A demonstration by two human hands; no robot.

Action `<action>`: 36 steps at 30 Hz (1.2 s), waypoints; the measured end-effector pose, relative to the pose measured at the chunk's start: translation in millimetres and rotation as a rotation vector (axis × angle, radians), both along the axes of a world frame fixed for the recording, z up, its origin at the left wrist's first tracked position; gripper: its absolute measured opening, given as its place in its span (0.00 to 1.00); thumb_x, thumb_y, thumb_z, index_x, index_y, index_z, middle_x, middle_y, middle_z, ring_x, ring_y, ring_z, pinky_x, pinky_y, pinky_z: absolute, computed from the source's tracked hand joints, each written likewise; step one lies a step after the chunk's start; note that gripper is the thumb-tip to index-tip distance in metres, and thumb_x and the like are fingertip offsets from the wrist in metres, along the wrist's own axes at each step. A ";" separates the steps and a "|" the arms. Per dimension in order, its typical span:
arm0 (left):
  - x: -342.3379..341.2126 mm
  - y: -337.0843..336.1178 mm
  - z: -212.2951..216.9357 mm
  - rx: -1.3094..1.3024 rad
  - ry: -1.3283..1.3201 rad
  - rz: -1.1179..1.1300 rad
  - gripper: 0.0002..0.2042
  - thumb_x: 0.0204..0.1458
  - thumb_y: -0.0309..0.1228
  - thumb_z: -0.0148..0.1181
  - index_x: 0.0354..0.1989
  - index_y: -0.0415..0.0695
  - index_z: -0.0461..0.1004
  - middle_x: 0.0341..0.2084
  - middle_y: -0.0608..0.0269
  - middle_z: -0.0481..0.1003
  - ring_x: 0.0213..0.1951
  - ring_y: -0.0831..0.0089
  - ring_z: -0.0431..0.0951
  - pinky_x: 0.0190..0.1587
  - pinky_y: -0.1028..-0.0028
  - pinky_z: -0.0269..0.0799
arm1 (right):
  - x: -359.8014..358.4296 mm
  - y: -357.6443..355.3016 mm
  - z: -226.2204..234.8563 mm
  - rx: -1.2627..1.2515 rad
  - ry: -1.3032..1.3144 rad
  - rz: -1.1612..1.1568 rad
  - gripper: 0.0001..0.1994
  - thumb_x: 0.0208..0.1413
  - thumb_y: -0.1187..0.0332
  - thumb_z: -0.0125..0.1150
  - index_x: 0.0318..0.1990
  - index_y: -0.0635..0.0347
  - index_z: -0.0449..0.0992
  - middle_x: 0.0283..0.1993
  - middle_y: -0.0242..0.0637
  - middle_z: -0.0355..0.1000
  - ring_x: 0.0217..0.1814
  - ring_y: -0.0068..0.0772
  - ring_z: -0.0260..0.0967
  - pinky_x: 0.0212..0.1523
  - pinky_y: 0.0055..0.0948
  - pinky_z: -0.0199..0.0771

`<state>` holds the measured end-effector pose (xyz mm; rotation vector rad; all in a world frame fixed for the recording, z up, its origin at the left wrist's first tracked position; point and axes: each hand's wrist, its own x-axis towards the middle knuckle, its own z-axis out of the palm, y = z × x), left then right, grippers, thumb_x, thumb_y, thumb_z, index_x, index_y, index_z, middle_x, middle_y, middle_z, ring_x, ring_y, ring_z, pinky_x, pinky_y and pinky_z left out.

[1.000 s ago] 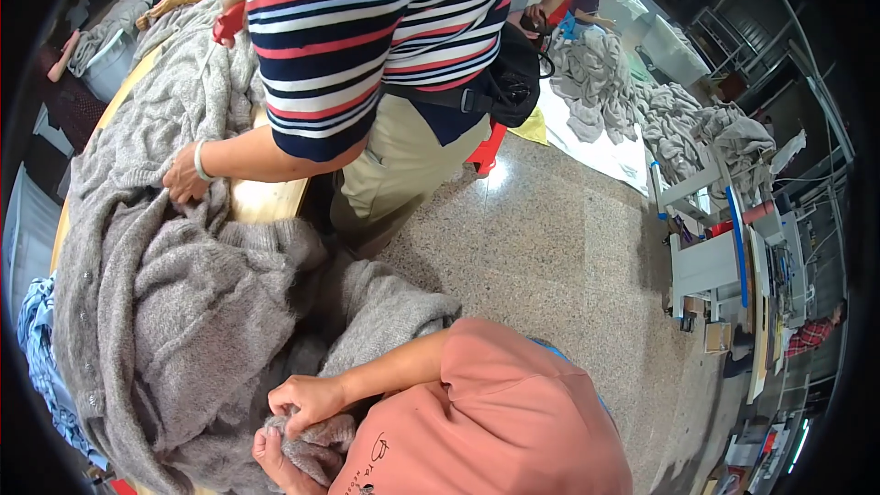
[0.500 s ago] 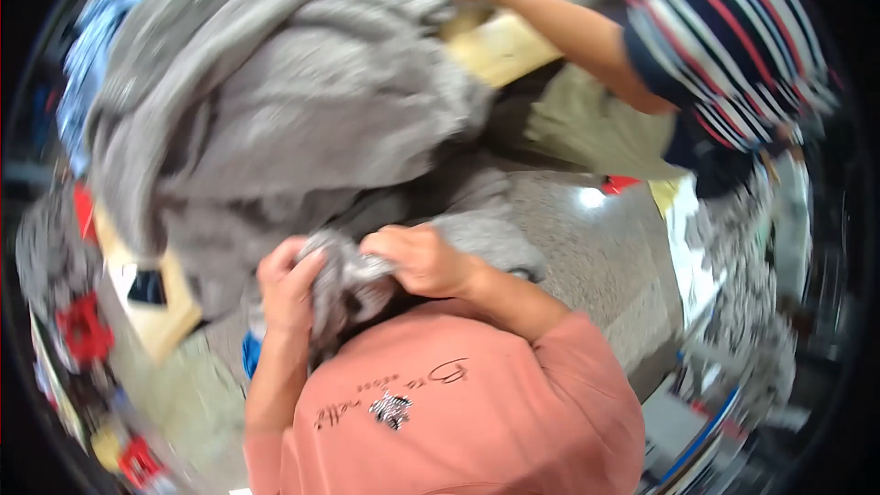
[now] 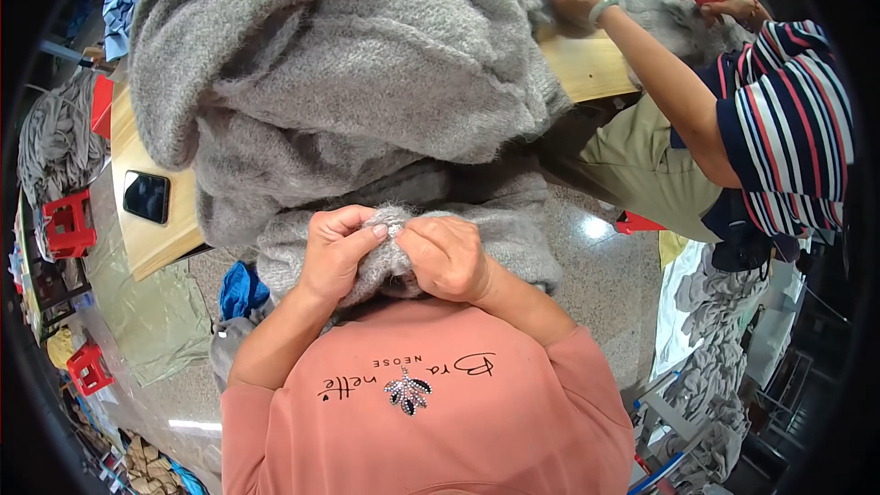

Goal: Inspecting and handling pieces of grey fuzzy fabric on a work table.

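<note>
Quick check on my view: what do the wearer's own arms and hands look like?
The left hand and right hand are ungloved, with no watch or bracelet visible. Plain salmon-pink short sleeves leave the left forearm and right forearm uncovered.

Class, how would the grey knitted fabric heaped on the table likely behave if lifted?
The grey knitted fabric would probably hang floppy, since it lies in deep, soft folds. Its fuzzy surface suggests it would cling rather than slide. Heaped thickly on the table, it may feel heavy if lifted whole.
</note>
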<state>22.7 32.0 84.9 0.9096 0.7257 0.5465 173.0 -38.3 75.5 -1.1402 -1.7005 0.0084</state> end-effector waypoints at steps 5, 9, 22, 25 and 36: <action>-0.5 -0.5 -5.0 -0.006 0.002 0.047 0.05 0.46 0.18 0.55 0.31 0.34 0.75 0.26 0.64 0.76 0.27 0.84 0.71 0.29 0.83 0.67 | -0.5 4.1 -3.2 -0.062 0.011 -0.002 0.10 0.33 0.81 0.55 0.29 0.68 0.71 0.26 0.42 0.68 0.22 0.37 0.69 0.21 0.29 0.71; -1.3 1.0 -9.1 0.142 0.066 0.080 0.06 0.43 0.17 0.57 0.31 0.35 0.75 0.25 0.65 0.75 0.27 0.84 0.71 0.30 0.83 0.67 | -1.9 7.7 -7.5 -0.150 0.047 0.023 0.10 0.33 0.83 0.53 0.29 0.68 0.71 0.28 0.42 0.68 0.24 0.38 0.69 0.22 0.28 0.71; -1.8 3.7 -1.3 0.955 0.281 -0.001 0.07 0.38 0.15 0.58 0.27 0.37 0.74 0.23 0.58 0.75 0.25 0.72 0.75 0.27 0.79 0.68 | 14.9 13.9 -7.3 -0.717 0.439 0.342 0.14 0.35 0.81 0.47 0.35 0.65 0.68 0.29 0.42 0.69 0.30 0.39 0.70 0.31 0.29 0.68; -2.9 2.9 1.2 0.983 0.295 0.019 0.07 0.37 0.14 0.57 0.26 0.37 0.73 0.22 0.55 0.74 0.24 0.66 0.75 0.26 0.76 0.69 | 11.3 11.9 -8.1 -0.650 0.195 0.223 0.12 0.37 0.81 0.48 0.33 0.64 0.69 0.26 0.40 0.69 0.27 0.38 0.69 0.29 0.29 0.68; -4.9 -3.1 2.4 1.371 0.247 0.158 0.10 0.34 0.12 0.55 0.27 0.37 0.72 0.22 0.55 0.74 0.23 0.64 0.75 0.25 0.74 0.71 | -7.7 0.6 -3.6 -0.492 0.472 0.129 0.12 0.31 0.82 0.49 0.30 0.67 0.70 0.24 0.42 0.67 0.24 0.38 0.68 0.25 0.26 0.67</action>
